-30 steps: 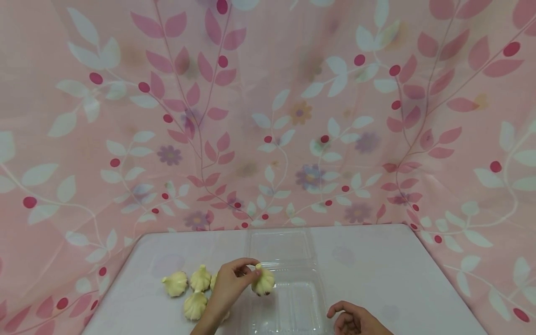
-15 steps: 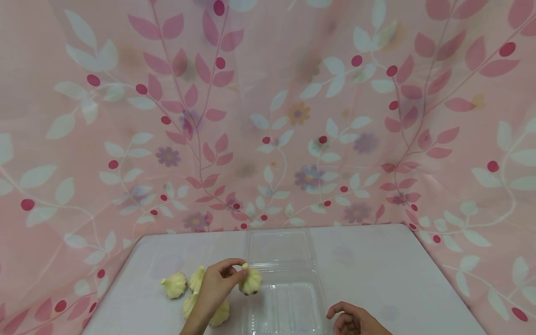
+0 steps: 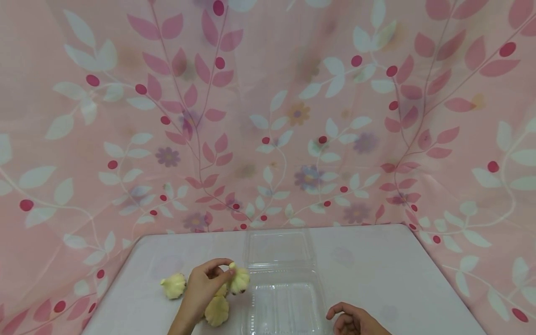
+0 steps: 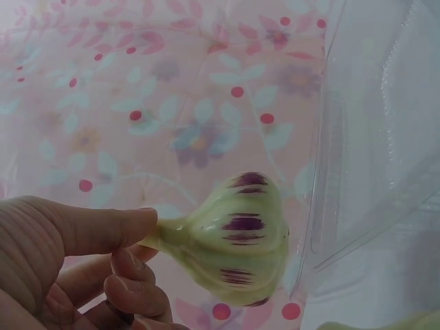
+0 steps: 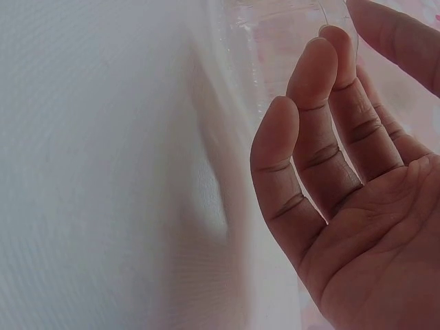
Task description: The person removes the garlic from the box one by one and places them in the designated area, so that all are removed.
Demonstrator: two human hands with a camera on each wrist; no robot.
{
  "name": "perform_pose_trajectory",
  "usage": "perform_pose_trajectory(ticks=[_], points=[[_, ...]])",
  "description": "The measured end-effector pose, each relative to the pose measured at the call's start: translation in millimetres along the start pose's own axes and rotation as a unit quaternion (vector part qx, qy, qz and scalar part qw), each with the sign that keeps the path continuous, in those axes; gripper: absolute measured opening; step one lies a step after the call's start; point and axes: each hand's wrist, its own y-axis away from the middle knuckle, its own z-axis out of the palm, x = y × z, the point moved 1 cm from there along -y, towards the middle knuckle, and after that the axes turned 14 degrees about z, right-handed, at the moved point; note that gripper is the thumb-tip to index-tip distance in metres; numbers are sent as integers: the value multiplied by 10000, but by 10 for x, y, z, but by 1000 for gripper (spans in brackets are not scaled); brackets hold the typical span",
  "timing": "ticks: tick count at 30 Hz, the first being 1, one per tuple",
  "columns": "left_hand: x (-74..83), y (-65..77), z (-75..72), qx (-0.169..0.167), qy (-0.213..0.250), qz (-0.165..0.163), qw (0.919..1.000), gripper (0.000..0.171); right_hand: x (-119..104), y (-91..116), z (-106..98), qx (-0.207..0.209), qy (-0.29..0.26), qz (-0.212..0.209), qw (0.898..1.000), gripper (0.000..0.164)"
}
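Note:
My left hand (image 3: 204, 287) pinches a garlic bulb (image 3: 239, 279) by its stem between thumb and fingers. In the left wrist view the bulb (image 4: 237, 240) is pale green with purple streaks, its stem at the fingertips. It hangs just left of the clear plastic container (image 3: 320, 298), whose lid lies folded back behind it. More garlic bulbs (image 3: 217, 311) lie under and beside the left hand, partly hidden by it. My right hand (image 3: 353, 318) is at the container's right side, fingers loosely curled, holding nothing; the right wrist view shows its bare palm.
One garlic bulb (image 3: 173, 285) sits apart, left of the left hand. The clear lid (image 3: 279, 246) reaches toward the far edge of the pale table (image 3: 377, 260). Behind the table hangs a pink floral cloth (image 3: 268, 111).
My left hand has moved left with the garlic bulb, from over the container's left part to beside it. The right hand has stayed in place.

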Motion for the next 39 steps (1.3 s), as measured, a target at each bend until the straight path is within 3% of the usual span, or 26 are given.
perform_pose_trajectory(ticks=[11,17,29,39], points=[[-2,20,-192,231,-190,38,9995,25,15,16,10,47,-36,49,10000,38],[-19,31,-320,325,-287,-117,9990,27,11,13,2,35,-51,57,10000,36],[-65,33,-601,355,-871,-116,9955,37,-12,13,8,38,-23,34,10000,38],[-130,56,-759,477,-863,-268,9948,43,-17,21,9,-64,-256,88,9996,40]])
